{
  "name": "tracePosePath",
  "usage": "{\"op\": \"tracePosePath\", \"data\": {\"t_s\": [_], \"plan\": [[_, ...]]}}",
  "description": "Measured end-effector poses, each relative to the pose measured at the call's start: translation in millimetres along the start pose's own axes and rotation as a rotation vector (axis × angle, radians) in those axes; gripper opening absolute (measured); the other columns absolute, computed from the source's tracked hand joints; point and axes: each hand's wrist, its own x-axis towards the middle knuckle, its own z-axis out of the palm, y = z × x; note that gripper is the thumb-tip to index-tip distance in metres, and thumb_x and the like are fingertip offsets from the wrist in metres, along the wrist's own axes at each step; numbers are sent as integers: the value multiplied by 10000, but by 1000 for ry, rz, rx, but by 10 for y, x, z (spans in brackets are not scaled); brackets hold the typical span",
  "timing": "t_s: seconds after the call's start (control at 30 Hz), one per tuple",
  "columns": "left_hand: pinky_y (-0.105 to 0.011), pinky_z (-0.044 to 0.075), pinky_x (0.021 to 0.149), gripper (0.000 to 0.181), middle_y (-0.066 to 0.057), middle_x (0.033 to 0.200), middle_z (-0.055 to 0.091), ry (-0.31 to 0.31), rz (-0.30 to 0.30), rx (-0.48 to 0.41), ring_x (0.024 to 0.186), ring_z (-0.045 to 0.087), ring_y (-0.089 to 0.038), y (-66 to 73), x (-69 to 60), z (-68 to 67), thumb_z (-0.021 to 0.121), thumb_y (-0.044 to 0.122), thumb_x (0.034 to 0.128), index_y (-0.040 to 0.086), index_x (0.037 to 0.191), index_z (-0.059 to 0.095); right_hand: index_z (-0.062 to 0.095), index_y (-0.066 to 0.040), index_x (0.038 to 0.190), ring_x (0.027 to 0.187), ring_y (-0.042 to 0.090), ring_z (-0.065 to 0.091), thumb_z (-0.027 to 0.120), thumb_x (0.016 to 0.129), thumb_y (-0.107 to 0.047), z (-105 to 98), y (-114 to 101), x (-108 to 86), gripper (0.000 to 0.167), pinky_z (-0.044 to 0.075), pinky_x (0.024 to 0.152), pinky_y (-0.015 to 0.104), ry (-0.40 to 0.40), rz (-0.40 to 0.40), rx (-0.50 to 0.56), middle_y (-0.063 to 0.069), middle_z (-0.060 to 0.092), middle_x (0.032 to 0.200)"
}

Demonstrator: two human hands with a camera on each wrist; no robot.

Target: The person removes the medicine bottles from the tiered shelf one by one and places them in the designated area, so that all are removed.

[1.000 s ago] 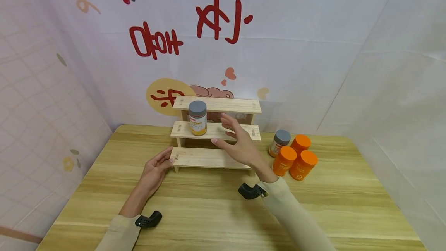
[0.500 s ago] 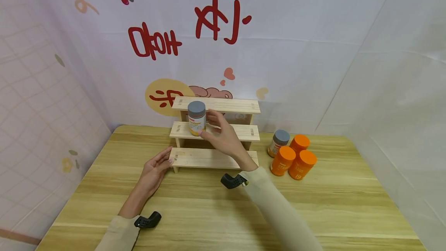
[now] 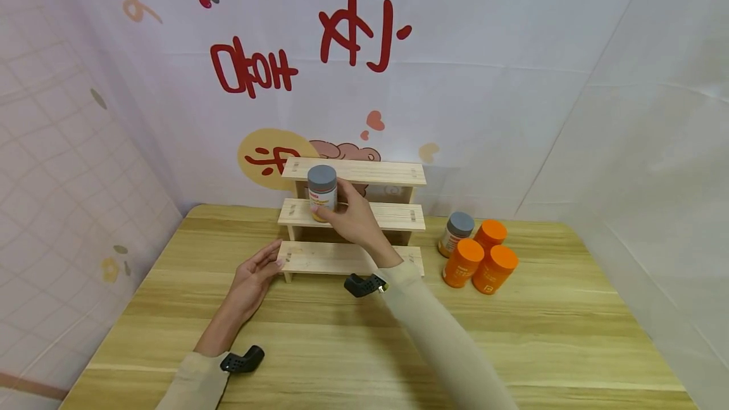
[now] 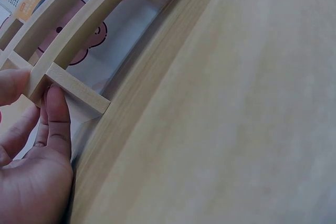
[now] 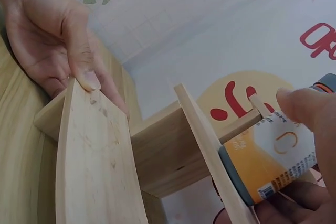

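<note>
A three-tier wooden step shelf [image 3: 347,258] stands at the back of the table. On its middle tier, toward the left end, is a supplement bottle [image 3: 323,195] with a grey lid and a white and orange label. My right hand [image 3: 359,219] grips this bottle from the right, thumb in front and fingers behind; the right wrist view shows the bottle [image 5: 270,153] upright on the tier. With thumb on top and fingers underneath, my left hand [image 3: 253,277] pinches the left end of the bottom tier, also visible in the left wrist view.
Right of the shelf stand another grey-lidded bottle [image 3: 457,233] and a cluster of orange bottles [image 3: 494,269] on the wooden table [image 3: 319,347]. Behind everything hangs a white printed backdrop [image 3: 484,81].
My right hand has moved left from beside the shelf's middle tier and closed around the bottle. The left hand stays at the bottom tier's left end.
</note>
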Motion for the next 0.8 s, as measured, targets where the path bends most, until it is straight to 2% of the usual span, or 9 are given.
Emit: {"op": "tracePosePath", "data": {"t_s": [0.37, 0.8], "plan": [[-128, 525, 935, 664, 45, 1210, 580, 3, -1, -12, 1130, 586, 1, 1, 9, 23, 607, 23, 1011, -35, 1594, 294, 475, -192, 1506, 1259, 202, 621, 769, 939, -321, -2, 44, 27, 651, 562, 1015, 373, 38, -7, -59, 65, 645, 1361], [-123, 520, 913, 680, 60, 1194, 565, 9, -24, -8, 1101, 571, 5, 15, 8, 20, 621, 26, 1006, -30, 1597, 290, 508, -244, 1469, 1241, 195, 626, 781, 925, -357, -120, -44, -106, 619, 560, 1029, 352, 51, -38, 24, 48, 642, 1328]]}}
